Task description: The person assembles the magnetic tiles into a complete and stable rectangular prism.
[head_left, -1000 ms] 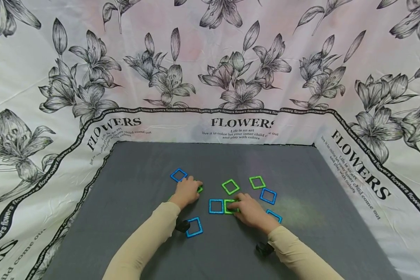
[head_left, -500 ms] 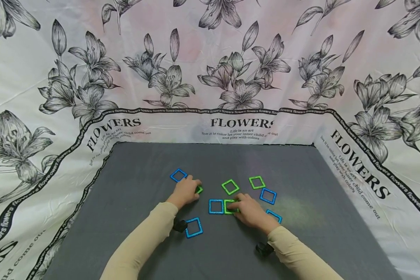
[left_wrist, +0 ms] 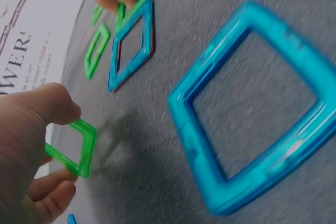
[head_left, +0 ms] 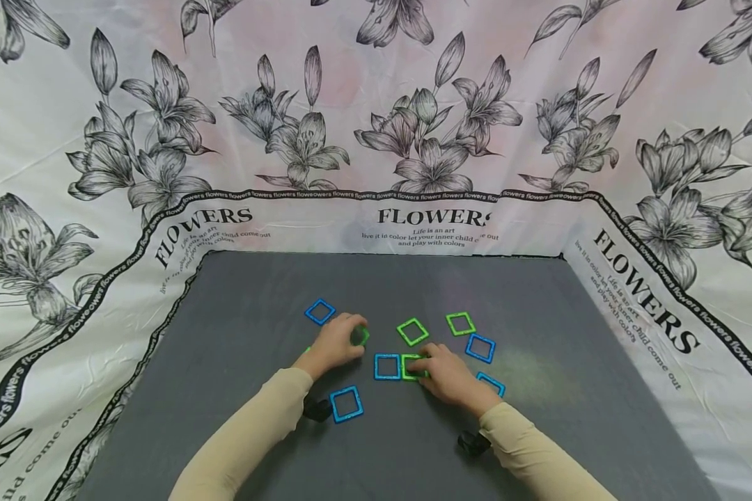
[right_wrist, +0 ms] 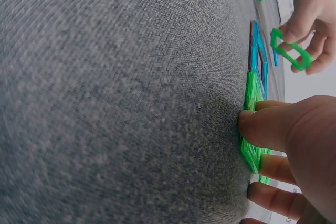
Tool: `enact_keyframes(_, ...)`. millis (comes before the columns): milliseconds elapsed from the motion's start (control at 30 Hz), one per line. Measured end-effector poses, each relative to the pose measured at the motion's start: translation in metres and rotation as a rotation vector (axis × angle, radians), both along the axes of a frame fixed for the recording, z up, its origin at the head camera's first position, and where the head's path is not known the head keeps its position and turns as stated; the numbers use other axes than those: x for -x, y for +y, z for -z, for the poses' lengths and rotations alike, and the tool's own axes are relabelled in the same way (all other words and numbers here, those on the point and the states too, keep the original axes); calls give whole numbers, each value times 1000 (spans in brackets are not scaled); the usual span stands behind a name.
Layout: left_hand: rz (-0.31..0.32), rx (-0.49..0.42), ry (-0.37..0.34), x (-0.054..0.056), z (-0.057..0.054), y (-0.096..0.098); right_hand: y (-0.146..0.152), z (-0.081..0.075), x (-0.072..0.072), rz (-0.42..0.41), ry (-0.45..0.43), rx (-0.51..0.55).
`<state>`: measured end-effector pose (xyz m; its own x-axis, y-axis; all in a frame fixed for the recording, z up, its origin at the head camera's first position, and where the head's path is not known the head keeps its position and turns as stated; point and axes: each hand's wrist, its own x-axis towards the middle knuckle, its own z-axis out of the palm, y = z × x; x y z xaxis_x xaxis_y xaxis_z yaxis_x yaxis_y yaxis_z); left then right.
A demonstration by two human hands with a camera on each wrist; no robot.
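Observation:
My left hand point(head_left: 332, 344) pinches a green square magnetic tile point(left_wrist: 88, 153) between thumb and fingers, tilted up off the grey surface. In the left wrist view its shadow falls on the cloth beside it. My right hand point(head_left: 450, 376) grips another green square magnetic tile point(head_left: 404, 369) lying low on the table, its thumb on the near edge in the right wrist view. That tile's left side meets a blue square tile point(head_left: 377, 369), edge to edge. Close to my left wrist lies a separate blue square tile point(left_wrist: 193, 150).
Grey cloth point(head_left: 257, 292) covers the table, with a flower-printed sheet point(head_left: 326, 229) behind. Loose tiles lie around: a blue one point(head_left: 314, 319) at far left, green ones point(head_left: 406, 324) beyond my hands, and blue ones point(head_left: 479, 358) at right, one partly behind my right hand. A green sliver point(head_left: 308, 349) shows by my left hand.
My left hand has picked up the green tile, tipping it up, and drawn slightly right and nearer. My right hand stays in place on its tile.

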<state>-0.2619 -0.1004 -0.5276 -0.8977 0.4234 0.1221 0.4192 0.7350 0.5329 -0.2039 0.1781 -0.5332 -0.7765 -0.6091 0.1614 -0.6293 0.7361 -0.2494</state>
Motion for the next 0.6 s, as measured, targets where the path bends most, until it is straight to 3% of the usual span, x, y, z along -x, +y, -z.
enact_keyframes(333,77,-156,64,-18,5,9,0,2,0,19,10,-4)
enact_keyframes(600,144,-183,55,-30,4,12,-1,5,1,34,30,0)
